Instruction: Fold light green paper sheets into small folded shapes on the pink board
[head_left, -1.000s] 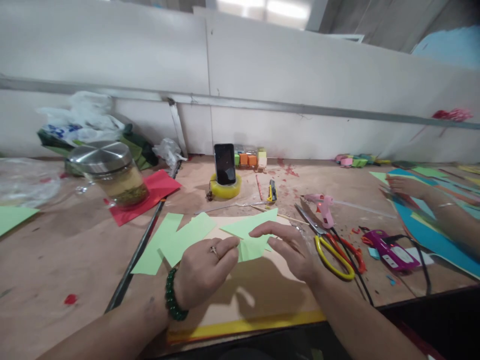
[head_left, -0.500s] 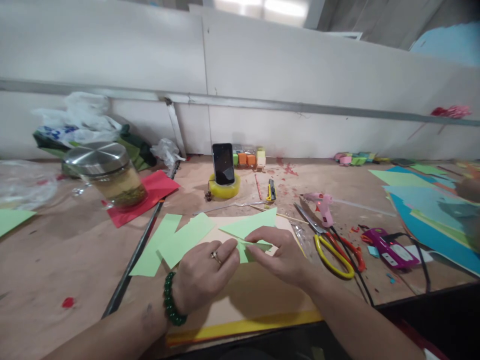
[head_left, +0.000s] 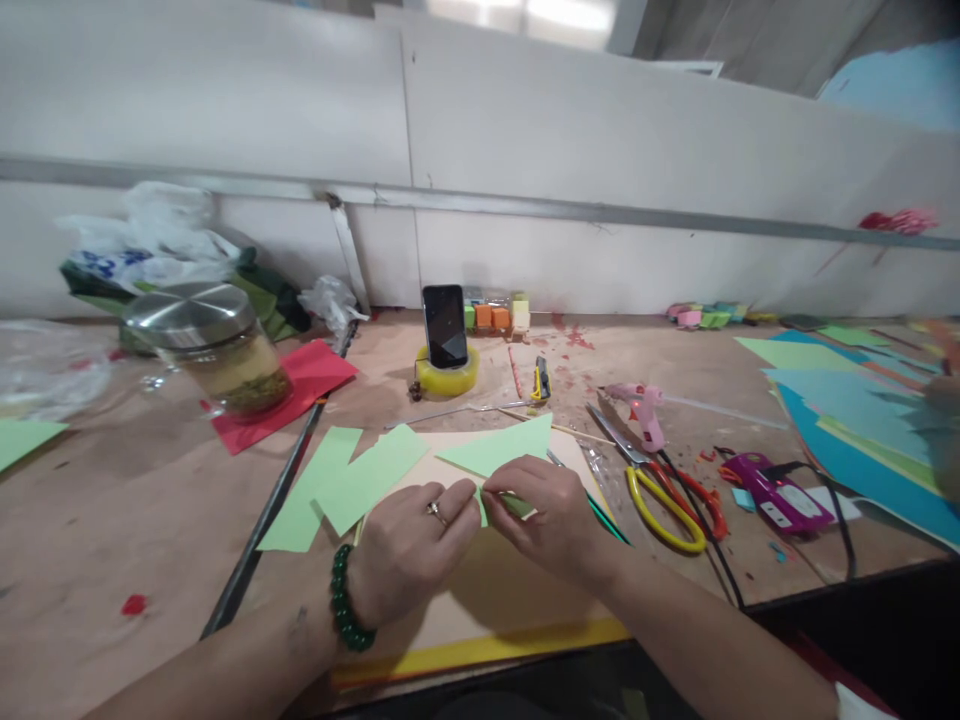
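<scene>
My left hand (head_left: 422, 528), with a ring and a green bead bracelet, has its fingers closed on a small folded green paper (head_left: 482, 508). My right hand (head_left: 546, 512) pinches the same paper from the other side, fingertips nearly touching the left ones. Part of the paper is hidden by the fingers. Both hands are over a pale orange sheet (head_left: 450, 590) with a yellow edge. Just beyond them lies a larger green piece (head_left: 499, 446). Two green strips (head_left: 375, 480) overlap to the left. A thin dark green tool (head_left: 606, 518) shows beside my right hand.
Scissors (head_left: 666, 510), a pink glue gun (head_left: 646, 415) and a purple device (head_left: 780, 495) lie at right. A phone (head_left: 445, 325) stands in a yellow tape roll (head_left: 448, 375). A glass jar (head_left: 225, 355) sits on red paper at left. Coloured sheets (head_left: 847, 425) lie far right.
My right fingers have curled in closer to my left fingertips, and the folded paper shows less. The dark green tool beside my right hand has come into view.
</scene>
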